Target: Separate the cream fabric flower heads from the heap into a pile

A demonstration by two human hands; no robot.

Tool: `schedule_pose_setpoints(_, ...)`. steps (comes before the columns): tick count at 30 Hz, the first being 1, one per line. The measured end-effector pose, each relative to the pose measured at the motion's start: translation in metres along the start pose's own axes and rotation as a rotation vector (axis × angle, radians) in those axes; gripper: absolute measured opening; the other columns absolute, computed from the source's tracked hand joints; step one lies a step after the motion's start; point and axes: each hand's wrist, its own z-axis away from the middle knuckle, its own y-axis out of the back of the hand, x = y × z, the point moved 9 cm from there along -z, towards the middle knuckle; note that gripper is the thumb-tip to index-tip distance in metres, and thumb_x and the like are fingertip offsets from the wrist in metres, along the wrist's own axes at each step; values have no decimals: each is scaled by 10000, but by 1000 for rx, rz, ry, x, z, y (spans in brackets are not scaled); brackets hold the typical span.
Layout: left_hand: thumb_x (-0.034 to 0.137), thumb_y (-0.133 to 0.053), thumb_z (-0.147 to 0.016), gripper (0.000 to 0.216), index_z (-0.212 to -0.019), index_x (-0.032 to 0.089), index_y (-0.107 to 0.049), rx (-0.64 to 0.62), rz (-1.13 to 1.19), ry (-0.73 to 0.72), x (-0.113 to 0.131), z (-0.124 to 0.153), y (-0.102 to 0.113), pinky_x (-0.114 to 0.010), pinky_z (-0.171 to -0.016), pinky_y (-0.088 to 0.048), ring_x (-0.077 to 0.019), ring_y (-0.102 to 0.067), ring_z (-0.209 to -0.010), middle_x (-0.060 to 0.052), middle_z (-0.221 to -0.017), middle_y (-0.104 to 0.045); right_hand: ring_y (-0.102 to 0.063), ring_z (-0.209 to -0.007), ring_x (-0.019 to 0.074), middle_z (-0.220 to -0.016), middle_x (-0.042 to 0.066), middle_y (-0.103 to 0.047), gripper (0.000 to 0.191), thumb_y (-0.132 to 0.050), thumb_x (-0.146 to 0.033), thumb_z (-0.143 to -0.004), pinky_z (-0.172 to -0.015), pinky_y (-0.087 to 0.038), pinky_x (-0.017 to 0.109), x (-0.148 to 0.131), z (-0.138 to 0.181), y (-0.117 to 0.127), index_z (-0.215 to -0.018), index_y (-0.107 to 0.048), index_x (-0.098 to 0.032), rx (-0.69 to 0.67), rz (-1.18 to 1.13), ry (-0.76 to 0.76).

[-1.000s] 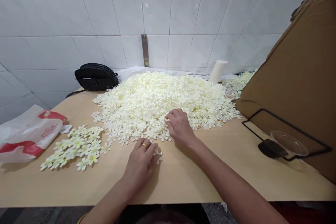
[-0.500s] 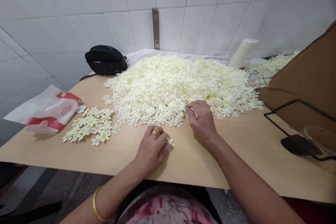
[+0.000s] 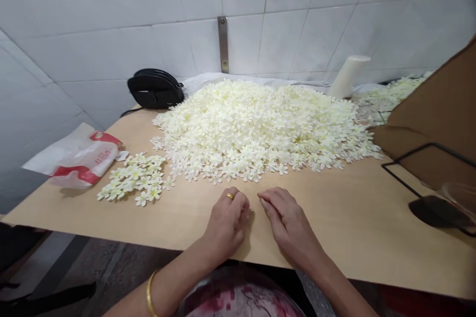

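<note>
A broad heap of pale yellow-white artificial flowers lies across the table in front of my hands. My left hand, with a gold ring on one finger, is closed just above the table's near side. Its curled fingers hide whatever is inside them. Beside it on the right, my right hand is closed in a pinch, thumb against forefinger. Anything between those fingertips is too small or hidden to make out. A narrow gap separates the two hands. A smaller group of flowers with yellower centres lies to the left.
A red-and-white plastic bag is at the table's left side. Behind it sits a black purse. A white cone leans behind the heap. At right are brown cardboard and dark-framed glasses.
My right hand has drawn back from the heap's front edge towards my left hand. The flower that showed at my left fingertips is hidden from sight now. The view has shifted slightly.
</note>
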Motion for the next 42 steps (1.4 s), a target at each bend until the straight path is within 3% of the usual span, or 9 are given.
schedule_pose_setpoints(4,166,-432,-784,32,-762,188,-441,118,228,56,1,-21,13,-252,-602,-377,-132,-458,-685,-9,-736,-470,-529,-820,179,-885,60,-590,237,-407,-343,-854,-744,-403,302,13,-13,-10,-917,-572,-186,-46,-405,-160)
schedule_pose_setpoints(8,168,-505,-724,105,-823,193,-482,202,299,17,5,-59,23,-240,-598,-384,-120,-454,-680,-4,-772,-466,-512,-665,137,-709,16,-582,257,-513,-417,-776,-639,-401,258,23,-45,-6,-785,-589,-171,-46,-704,-255)
schedule_pose_setpoints(13,214,-631,-616,257,-847,173,-524,182,614,153,-19,-92,14,-209,-514,-367,-81,-425,-572,23,-686,-457,-438,-567,103,-584,-26,-502,222,-573,-369,-716,-553,-351,228,22,-85,25,-628,-562,-165,55,-445,-170)
schedule_pose_setpoints(17,310,-666,-600,279,-779,117,-573,11,1065,210,-26,-97,-3,-242,-560,-414,-93,-499,-547,8,-604,-511,-432,-517,111,-555,-21,-500,189,-501,-315,-764,-512,-340,235,8,-99,34,-651,-551,-172,151,-78,-48)
schedule_pose_setpoints(19,338,-672,-591,288,-728,102,-579,25,1163,257,-32,-95,-2,-251,-576,-428,-100,-525,-543,-9,-594,-542,-445,-527,120,-569,-10,-502,183,-468,-285,-783,-519,-345,240,0,-100,33,-654,-539,-175,237,88,46)
schedule_pose_setpoints(24,277,-600,-642,170,-630,133,-510,160,1099,362,-50,-91,4,-203,-453,-380,-70,-467,-430,23,-496,-504,-473,-606,164,-628,38,-509,217,-378,-248,-824,-594,-370,286,-18,-92,15,-688,-530,-173,336,303,332)
schedule_pose_setpoints(30,220,-554,-661,113,-608,151,-482,203,908,387,-62,-90,12,-188,-437,-344,-65,-425,-423,52,-472,-450,-517,-667,152,-718,22,-559,147,-393,-261,-842,-611,-401,260,5,-97,2,-810,-516,-187,141,-99,27)
schedule_pose_setpoints(35,265,-558,-683,136,-643,144,-510,181,896,307,-56,-94,20,-202,-485,-365,-75,-435,-474,41,-524,-468,-523,-680,142,-734,14,-563,107,-449,-266,-817,-607,-403,249,5,-100,2,-816,-515,-182,35,-314,-17)
schedule_pose_setpoints(42,190,-425,-777,182,-656,156,-556,306,371,104,-29,-86,41,-233,-546,-341,-101,-432,-543,13,-579,-476,-476,-624,132,-673,6,-518,92,-414,-177,-791,-584,-375,254,-5,-98,6,-750,-496,-179,144,-80,45)
